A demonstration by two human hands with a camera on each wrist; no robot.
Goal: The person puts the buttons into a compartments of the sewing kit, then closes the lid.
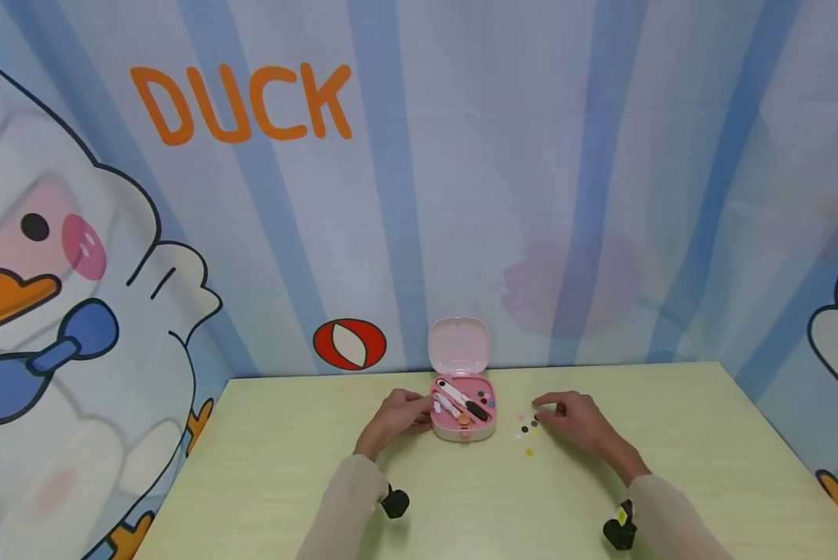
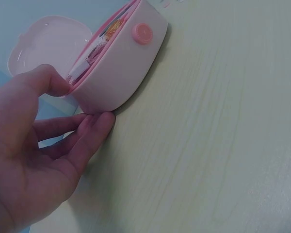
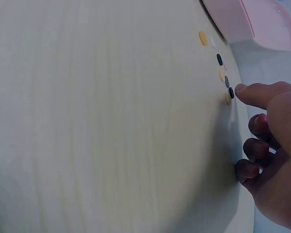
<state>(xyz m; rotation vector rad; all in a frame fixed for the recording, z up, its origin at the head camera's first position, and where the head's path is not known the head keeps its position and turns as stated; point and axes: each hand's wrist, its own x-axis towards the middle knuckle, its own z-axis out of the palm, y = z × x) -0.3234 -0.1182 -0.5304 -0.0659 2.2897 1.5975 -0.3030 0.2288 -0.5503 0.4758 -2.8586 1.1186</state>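
Observation:
A small pink sewing box (image 1: pixel 464 435) stands on the table with its lid raised. Inside lie a white-and-black tool (image 1: pixel 464 399), a few dark buttons (image 1: pixel 485 398) and a round orange piece (image 1: pixel 464 420). My left hand (image 1: pixel 402 414) grips the box's left side, thumb (image 2: pixel 58 83) at the rim and fingers against the outer wall (image 2: pixel 121 73). To the right of the box, my right hand (image 1: pixel 574 420) hovers low by several loose buttons (image 1: pixel 525 429). Its thumb and forefinger are apart, thumb tip (image 3: pixel 240 88) close to a black button (image 3: pixel 231 93); the other fingers curl loosely.
The pale wooden table (image 1: pixel 278 467) ends at a striped curtain (image 1: pixel 454 194) close behind the box. The raised lid (image 1: pixel 459 344) stands in front of that curtain. A yellow button (image 1: pixel 529 452) lies nearest the front among the loose ones.

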